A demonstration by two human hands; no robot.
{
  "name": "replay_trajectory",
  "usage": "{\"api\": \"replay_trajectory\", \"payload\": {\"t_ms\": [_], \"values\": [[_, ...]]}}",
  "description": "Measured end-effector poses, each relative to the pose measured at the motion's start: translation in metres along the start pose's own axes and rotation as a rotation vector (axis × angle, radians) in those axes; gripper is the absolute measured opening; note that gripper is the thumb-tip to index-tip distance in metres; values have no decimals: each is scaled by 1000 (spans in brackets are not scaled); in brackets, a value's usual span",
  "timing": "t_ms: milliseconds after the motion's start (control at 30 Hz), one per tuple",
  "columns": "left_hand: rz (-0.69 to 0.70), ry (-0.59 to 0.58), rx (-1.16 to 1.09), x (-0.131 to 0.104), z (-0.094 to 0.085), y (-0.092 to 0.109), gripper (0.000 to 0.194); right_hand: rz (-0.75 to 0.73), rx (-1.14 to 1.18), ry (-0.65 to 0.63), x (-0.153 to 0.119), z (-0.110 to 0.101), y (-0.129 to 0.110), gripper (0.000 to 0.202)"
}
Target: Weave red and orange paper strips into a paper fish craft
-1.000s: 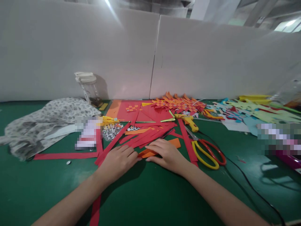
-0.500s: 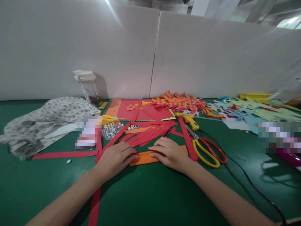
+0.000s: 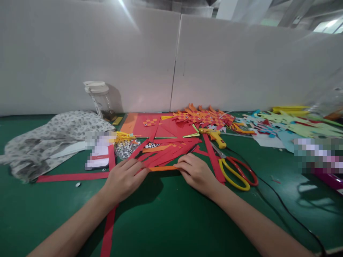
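An orange paper strip (image 3: 162,169) stretches between my two hands, seen nearly edge-on. My left hand (image 3: 125,178) pinches its left end, and my right hand (image 3: 193,173) pinches the other end. Both are closed, and the fingers hide the strip's ends. Just beyond them lies a loose pile of red paper strips (image 3: 174,154) with some orange among them. Beside my right hand are scissors (image 3: 235,175) with one yellow and one red handle. A long red strip (image 3: 109,228) passes under my left wrist.
A yellow glue gun (image 3: 218,138) with a black cable lies behind the scissors. Woven red-and-orange paper fish (image 3: 203,116) are heaped at the back. Googly eyes (image 3: 127,148), a phone (image 3: 98,157), a patterned cloth (image 3: 59,132) and a lidded bottle (image 3: 99,100) are on the left.
The orange strip, flat on the table before, is now lifted and tilted edge-on between my fingers. My left hand has shifted slightly left, leaving a wider gap between the hands.
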State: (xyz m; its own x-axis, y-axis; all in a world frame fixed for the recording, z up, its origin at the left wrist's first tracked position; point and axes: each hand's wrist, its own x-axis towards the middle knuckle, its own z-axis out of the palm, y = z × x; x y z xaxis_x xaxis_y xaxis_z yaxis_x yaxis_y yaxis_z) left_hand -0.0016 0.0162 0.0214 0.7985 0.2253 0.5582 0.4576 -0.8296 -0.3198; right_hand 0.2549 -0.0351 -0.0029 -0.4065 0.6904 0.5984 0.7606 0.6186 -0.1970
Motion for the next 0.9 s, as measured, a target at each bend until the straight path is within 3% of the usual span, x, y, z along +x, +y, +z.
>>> {"api": "replay_trajectory", "payload": {"t_ms": [267, 367, 500, 667, 900], "values": [[-27, -110, -219, 1, 6, 15, 16, -15, 98, -127, 2, 2, -6, 18], [-49, -156, -288, -1, 8, 15, 17, 8, 132, -197, 0, -3, -3, 10], [-118, -218, -391, -1, 6, 17, 20, 4, 135, -281, 0, -15, 0, 13], [-221, -269, -427, 0, 5, 19, 20, -5, 38, -304, 2, -23, 0, 15], [-338, -322, -502, 1, 5, 20, 21, -3, 3, -317, 2, -17, 0, 22]]}}
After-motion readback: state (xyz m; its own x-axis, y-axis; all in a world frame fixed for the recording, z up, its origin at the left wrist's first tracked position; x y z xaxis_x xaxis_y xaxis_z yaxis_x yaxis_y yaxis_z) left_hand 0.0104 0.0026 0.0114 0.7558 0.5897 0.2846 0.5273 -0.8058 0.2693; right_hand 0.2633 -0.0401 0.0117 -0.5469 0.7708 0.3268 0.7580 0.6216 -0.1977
